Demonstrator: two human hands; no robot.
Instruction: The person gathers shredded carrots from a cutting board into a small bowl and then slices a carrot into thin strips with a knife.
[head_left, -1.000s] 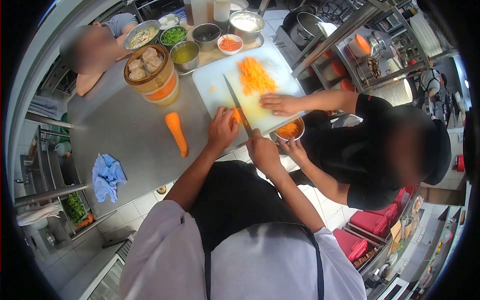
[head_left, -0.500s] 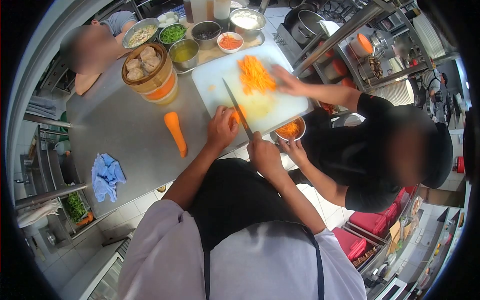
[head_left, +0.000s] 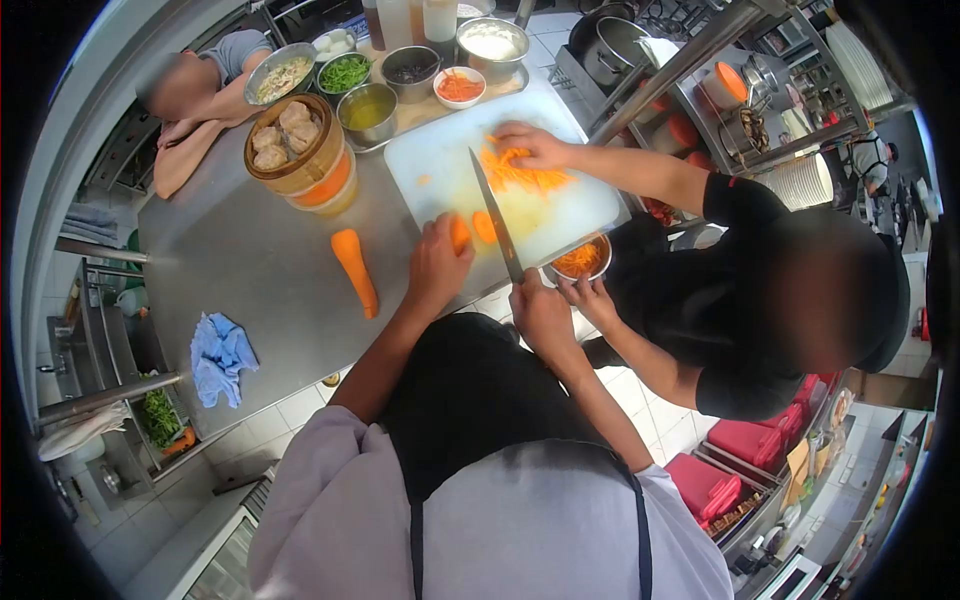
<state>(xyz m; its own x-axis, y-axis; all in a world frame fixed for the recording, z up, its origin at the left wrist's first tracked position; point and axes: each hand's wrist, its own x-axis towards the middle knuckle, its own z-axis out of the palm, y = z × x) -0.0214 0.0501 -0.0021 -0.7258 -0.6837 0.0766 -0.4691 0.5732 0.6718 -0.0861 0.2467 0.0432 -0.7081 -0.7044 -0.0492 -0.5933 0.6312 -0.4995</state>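
My left hand (head_left: 440, 262) is closed around a piece of carrot (head_left: 460, 235) at the near left edge of the white cutting board (head_left: 420, 152). In my right hand (head_left: 543, 310) is the handle of a long knife (head_left: 493, 212), its blade pointing away over the board. A cut orange slice (head_left: 484, 227) lies between the blade and the held piece. Farther back on the board, a co-worker's hand (head_left: 535, 147) rests on a pile of shredded carrot (head_left: 530, 179). The co-worker's other hand (head_left: 593, 302) holds a metal bowl of shreds (head_left: 580, 260) beside the board.
A whole peeled carrot (head_left: 354, 272) and a blue cloth (head_left: 221, 358) lie on the steel table (head_left: 285, 250). A bamboo steamer of dumplings (head_left: 300, 160) and several ingredient bowls stand behind. Another person (head_left: 190, 100) leans at the far left.
The knife has shifted right, off the carrot piece, and a slice now lies apart from it. The co-worker's far hand has moved left onto the shreds. The person at far left has shifted their arms.
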